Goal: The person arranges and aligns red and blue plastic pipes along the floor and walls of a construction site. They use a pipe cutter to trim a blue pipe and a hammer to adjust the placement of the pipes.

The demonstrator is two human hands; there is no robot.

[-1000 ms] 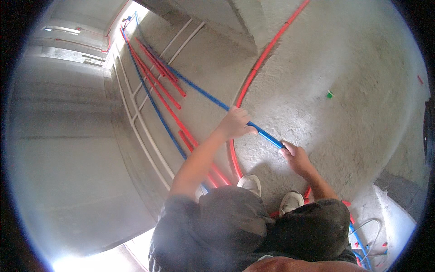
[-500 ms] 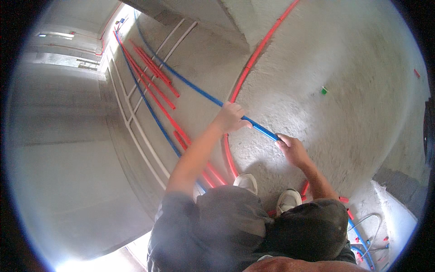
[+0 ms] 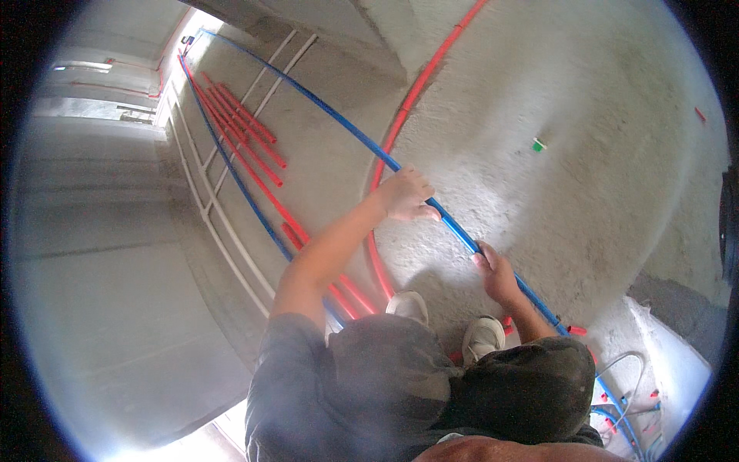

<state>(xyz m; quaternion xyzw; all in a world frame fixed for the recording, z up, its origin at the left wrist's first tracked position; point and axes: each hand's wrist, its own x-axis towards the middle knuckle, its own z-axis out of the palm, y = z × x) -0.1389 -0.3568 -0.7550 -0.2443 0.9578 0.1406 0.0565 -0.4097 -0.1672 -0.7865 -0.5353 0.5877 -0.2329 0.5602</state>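
A long blue pipe point(image 3: 457, 230) runs slantwise across my front, from the far left down to the lower right. My left hand point(image 3: 406, 194) is wrapped round it from above, thumb along the near side. Lower down, my right hand point(image 3: 496, 271) is closed on the same pipe, its thumb lying on top. A short stretch of blue pipe shows between the two hands, and more of it passes beyond my right wrist. Below the left hand, a curved red pipe point(image 3: 376, 258) lies on the rough concrete floor; the blue pipe crosses over it.
Several loose red pipes point(image 3: 245, 123) lie at the left, beside another blue pipe point(image 3: 245, 173) and white pipes point(image 3: 245, 266) along the wall. A small green fitting point(image 3: 539, 145) sits on the floor. A grey cable point(image 3: 643, 369) and red bits lie at lower right. My shoes point(image 3: 483, 339) are below.
Blue pipe now shows past my right hand toward the lower right, where none showed before. Both hands have shifted slightly right and down in the picture, still gripping. The view has shifted a little.
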